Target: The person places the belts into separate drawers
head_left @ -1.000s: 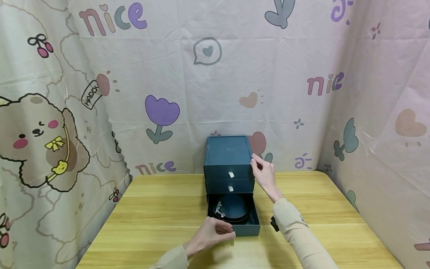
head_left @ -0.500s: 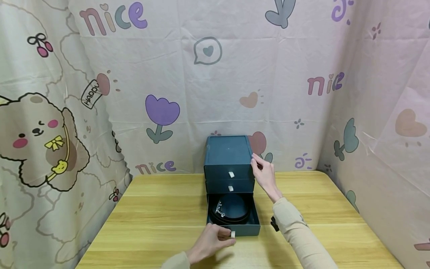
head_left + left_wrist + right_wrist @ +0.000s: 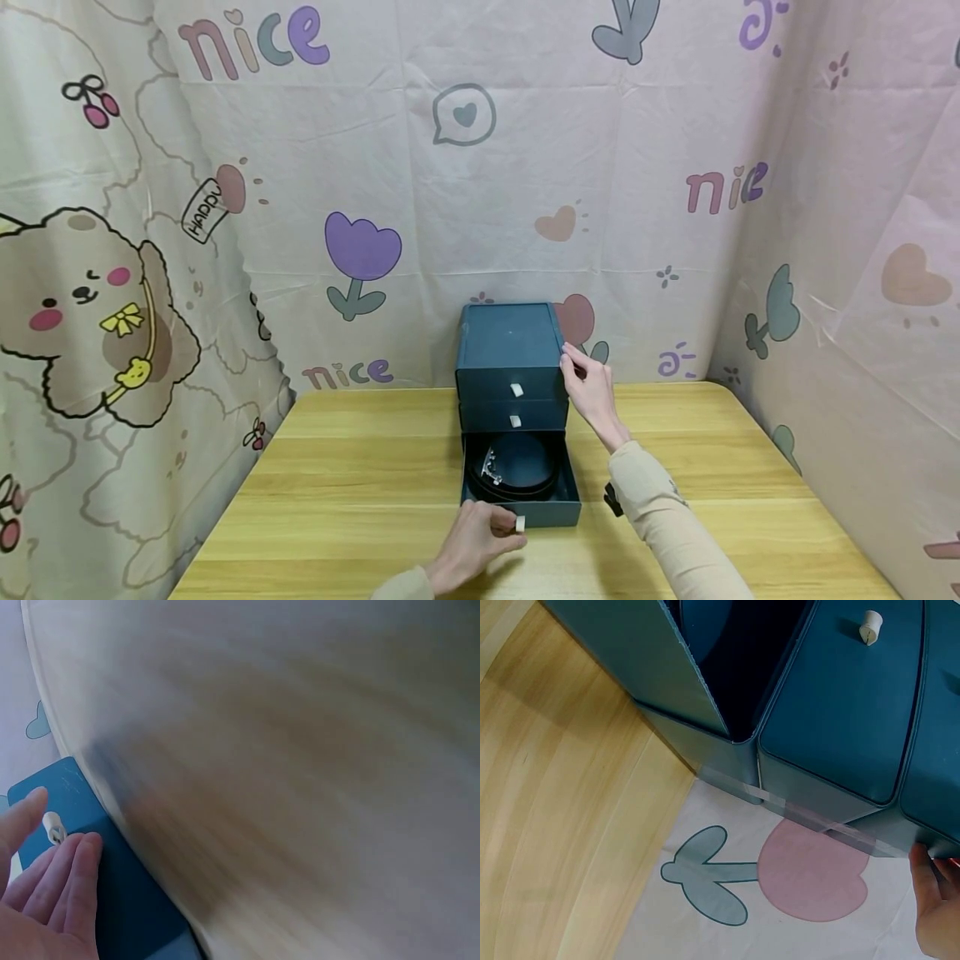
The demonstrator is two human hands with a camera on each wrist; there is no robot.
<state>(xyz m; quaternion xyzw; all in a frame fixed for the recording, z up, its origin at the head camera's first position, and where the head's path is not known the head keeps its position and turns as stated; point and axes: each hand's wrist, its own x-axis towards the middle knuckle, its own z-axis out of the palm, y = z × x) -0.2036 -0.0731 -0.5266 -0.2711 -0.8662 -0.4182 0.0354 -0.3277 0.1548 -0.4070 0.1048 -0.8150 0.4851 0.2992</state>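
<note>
A dark blue box of three stacked drawers [image 3: 510, 333] stands on the table. Its bottom drawer [image 3: 551, 514] is pulled out and holds a black coiled band [image 3: 553, 483] with small silvery pieces [image 3: 491, 468]. My left hand [image 3: 472, 542] is at the front of that drawer, right at its white pull tab [image 3: 520, 523]. In the left wrist view, the thumb stands apart from the straight fingers [image 3: 75, 881], with the tab [image 3: 54, 827] just beyond the fingertips. My right hand [image 3: 592, 392] touches the box's upper right side with its fingertips.
The two upper drawers are closed, each with a white tab [image 3: 516, 389]. A small black object [image 3: 612, 499] shows beside the right sleeve. The wooden table [image 3: 352, 467] runs back to a patterned cloth [image 3: 450, 208], with more cloth on both sides.
My left hand has dropped slightly from the drawer's front edge down to the pull tab, which is now uncovered. The right hand, box and drawer stay in place.
</note>
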